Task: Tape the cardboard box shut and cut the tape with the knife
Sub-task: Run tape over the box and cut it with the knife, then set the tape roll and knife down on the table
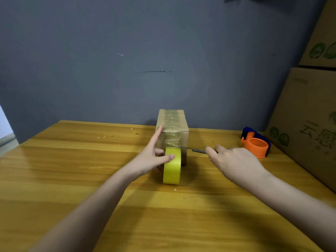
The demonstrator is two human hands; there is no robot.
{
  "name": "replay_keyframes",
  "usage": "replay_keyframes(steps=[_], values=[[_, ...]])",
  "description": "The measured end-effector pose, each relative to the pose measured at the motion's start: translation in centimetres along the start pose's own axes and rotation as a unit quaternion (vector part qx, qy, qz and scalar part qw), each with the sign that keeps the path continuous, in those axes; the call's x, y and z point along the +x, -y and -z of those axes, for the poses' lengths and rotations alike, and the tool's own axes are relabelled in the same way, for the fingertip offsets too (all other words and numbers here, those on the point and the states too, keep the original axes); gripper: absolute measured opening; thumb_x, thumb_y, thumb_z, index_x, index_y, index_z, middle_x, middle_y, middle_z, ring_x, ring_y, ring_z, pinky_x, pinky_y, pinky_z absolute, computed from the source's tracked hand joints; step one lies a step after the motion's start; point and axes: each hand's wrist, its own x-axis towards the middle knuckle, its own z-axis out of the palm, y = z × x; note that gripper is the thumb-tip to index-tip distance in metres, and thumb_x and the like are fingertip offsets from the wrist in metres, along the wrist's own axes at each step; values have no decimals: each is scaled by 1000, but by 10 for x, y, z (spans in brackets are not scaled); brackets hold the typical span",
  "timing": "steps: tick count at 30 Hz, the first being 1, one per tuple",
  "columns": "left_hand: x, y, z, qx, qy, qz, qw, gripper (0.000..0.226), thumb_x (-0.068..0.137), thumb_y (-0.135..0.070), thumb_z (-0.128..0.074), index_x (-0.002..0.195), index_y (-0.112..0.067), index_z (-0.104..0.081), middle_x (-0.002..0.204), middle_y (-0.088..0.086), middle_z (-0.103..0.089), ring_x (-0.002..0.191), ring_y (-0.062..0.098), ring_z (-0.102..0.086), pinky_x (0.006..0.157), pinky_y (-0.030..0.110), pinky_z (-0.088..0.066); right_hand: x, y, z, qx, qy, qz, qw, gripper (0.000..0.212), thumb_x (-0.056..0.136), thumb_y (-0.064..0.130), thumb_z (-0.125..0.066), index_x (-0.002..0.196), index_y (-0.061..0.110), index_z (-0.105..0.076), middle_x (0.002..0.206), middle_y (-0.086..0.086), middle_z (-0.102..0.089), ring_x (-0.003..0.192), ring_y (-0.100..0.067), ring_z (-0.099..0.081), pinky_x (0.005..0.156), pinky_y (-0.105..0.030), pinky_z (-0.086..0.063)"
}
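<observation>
Head cam – wood table (72,179), grey wall (91,60), left hand (151,159) gripping tape roll (171,167), right hand (234,160) clamped on knife (192,149)

Two bare forearms enter from the bottom edge, no sleeves in view; the left hand (151,157) and right hand (234,160) wear no gloves, rings, watch or bands; fingernails short and unpainted

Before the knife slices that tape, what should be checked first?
1. Tape laid over the box top: ok.
2. Left hand steadies the yellow tape roll: ok.
3. Right hand holds the knife: ok.
4. Blade tip sits at the tape between roll and box: ok.
5. Left fingers clear of the blade: not ok, very near.
6. Tape pulled tight: cannot tell.
</observation>
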Motion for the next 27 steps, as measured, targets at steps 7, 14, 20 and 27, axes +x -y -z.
replay_keyframes(steps=[7, 14, 20, 27], values=[[-16, 8, -21, -57, 1, -32, 998, 80, 78, -11, -70, 136, -47, -28, 110, 15, -63, 89, 14, -64, 85, 29, -51, -31, -15, -24, 238, -19, -145, 960, 24, 97, 42, -35, 115, 30, -43, 108, 9, -55, 83, -19, -63, 64, -35, -52], [-21, -20, -86, 412, 7, -149, 899, 62, 87, -29, -58, 135, -36, -21, 119, 0, -63, 98, 22, -64, 78, 34, -52, -38, -25, -80, 516, 13, -304, 800, 25, 95, 26, -50, 116, 17, -60, 107, -6, -60, 87, -17, -53, 62, -22, -41], [-3, -16, -148, 555, 61, -230, 797, 50, 85, -12, -46, 133, -16, -34, 107, 16, -63, 92, 37, -63, 59, 37, -37, -44, -25, -112, 466, 44, -388, 794, 29, 92, 33, -51, 119, 25, -56, 117, -7, -66, 105, -29, -61, 86, -38, -49], [18, -2, -178, 599, 68, -281, 747, 41, 52, -28, -72, 91, -22, -64, 76, 1, -67, 58, 19, -67, 52, 24, -48, -57, -24, -117, 335, 47, -410, 847, 33, 95, 37, -41, 123, 23, -52, 123, -10, -50, 111, -35, -55, 88, -41, -46]])
